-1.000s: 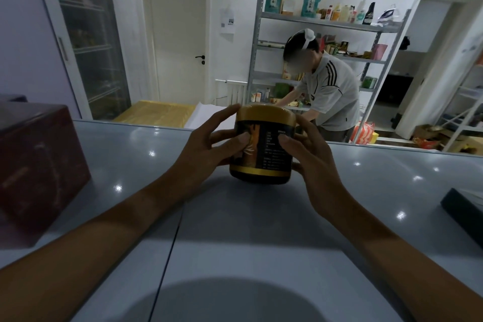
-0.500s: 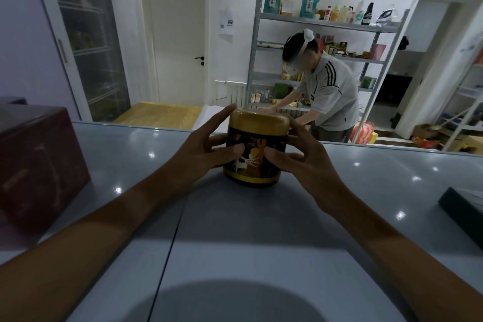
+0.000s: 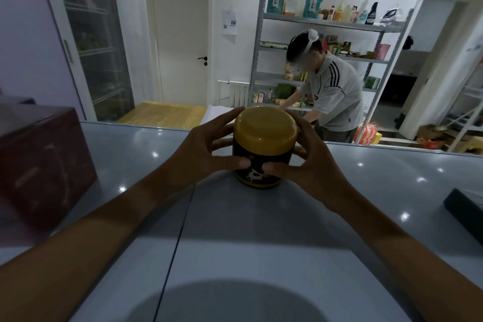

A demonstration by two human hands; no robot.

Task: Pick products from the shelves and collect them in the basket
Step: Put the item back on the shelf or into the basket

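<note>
We record a round jar point(image 3: 264, 149) with a gold lid, standing upright on a glossy grey surface point(image 3: 261, 243) near its far edge. The left hand point(image 3: 201, 154) grips the jar's left side, fingers curled round the black body and thumb pressed to the front. The right hand point(image 3: 311, 165) grips the right side likewise, its thumb meeting the other near the front label. The label shows a pale animal figure on black with a gold band below (the thumbs cover most of it); we can read no brand or lettering.

On the surface at the left stands a dark red box point(image 3: 41, 165), cut off by the frame edge, its markings blurred. At the right edge a dark flat object point(image 3: 465, 212) is only partly in view and we cannot identify it.

Beyond the surface a second person point(image 3: 332, 91) in a grey striped shirt bends toward a metal shelving unit point(image 3: 326, 22). Two teal packets point(image 3: 275, 0) on its top shelf carry dark characters, possibly Chinese, too small to read. A paper notice point(image 3: 229, 21) on the wall is likewise illegible. A glass-door cabinet point(image 3: 88, 42) stands at the left, its contents dim. No basket can be made out with certainty.
</note>
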